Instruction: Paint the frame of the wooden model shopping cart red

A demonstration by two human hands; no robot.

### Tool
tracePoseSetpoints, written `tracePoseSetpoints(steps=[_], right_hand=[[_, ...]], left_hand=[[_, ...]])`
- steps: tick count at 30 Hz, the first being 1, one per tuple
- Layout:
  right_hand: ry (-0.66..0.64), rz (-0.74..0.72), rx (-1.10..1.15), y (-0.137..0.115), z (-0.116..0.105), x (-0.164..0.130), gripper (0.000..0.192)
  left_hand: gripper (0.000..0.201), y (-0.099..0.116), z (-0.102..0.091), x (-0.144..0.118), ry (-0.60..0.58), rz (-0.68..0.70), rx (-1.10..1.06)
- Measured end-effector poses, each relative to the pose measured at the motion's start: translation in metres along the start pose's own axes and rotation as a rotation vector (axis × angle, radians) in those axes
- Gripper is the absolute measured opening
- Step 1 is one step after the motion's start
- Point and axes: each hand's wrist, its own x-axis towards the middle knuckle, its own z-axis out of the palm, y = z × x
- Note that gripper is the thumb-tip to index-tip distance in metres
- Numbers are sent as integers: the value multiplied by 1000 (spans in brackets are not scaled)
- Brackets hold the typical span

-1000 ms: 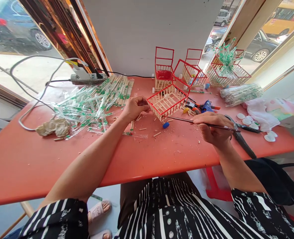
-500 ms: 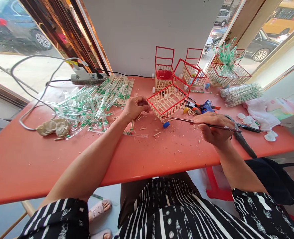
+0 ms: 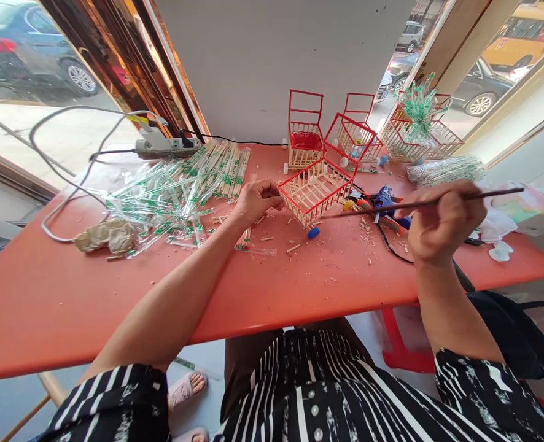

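Note:
My left hand (image 3: 259,201) is closed in a pinch at the left corner of a small cart (image 3: 317,190) made of pale sticks with red-painted rims. The cart is tilted, and a blue cap-like piece (image 3: 313,232) shows at its lower corner. My right hand (image 3: 447,221) grips a long, thin, dark paintbrush (image 3: 495,193), raised over the right part of the table. Its thin end points left, close to the cart's lower right side; whether it touches cannot be made out.
More stick carts (image 3: 305,138) stand at the back. Wrapped chopsticks and empty wrappers (image 3: 175,202) cover the left, beside a power strip (image 3: 168,147) and crumpled cloth (image 3: 104,236). A blue glue gun (image 3: 383,199), white discs (image 3: 501,250) and stick scraps lie on the red table (image 3: 253,294).
My right hand has risen and moved right, drawing the brush away from the cart's lower corner and uncovering pliers-like tools and a black cable. My left hand stays at the cart.

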Motion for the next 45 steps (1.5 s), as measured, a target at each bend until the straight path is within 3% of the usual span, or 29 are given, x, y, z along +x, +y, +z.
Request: tracePoseSetpoints(steps=[2,5,11,14,17,23,30,35,39,41,45], right_hand=[[209,-43,70,10,-9,11,21],[301,52,51,30,-29,23,19],[182,342,186,72,-73,27,28],[72,302,110,82,-85,26,32],[100,203,2,82,-87,19,28],[82,201,-67,75,-75,11,26],[-36,127,-115,81,-73,30,31],[71,104,-111,87,-74,40,33],[83,41,-103,100,-85,59,35],[88,71,-48,104,-89,69,36],[207,279,12,98,-79,77,31]], left_hand=[[22,0,0,0,9,2,-7],[24,-1,0,1,31,-2,3],[28,1,2,0,43,-2,-5],[32,5,1,-1,47,-1,-16],[35,9,0,-2,54,6,6],[38,9,-1,-3,71,10,-3],[48,10,7,-6,100,24,-12],[49,14,14,-12,86,17,-22],[47,17,22,-17,49,2,-21],[47,18,25,-19,54,7,-21],[45,21,24,-25,97,-10,-15]])
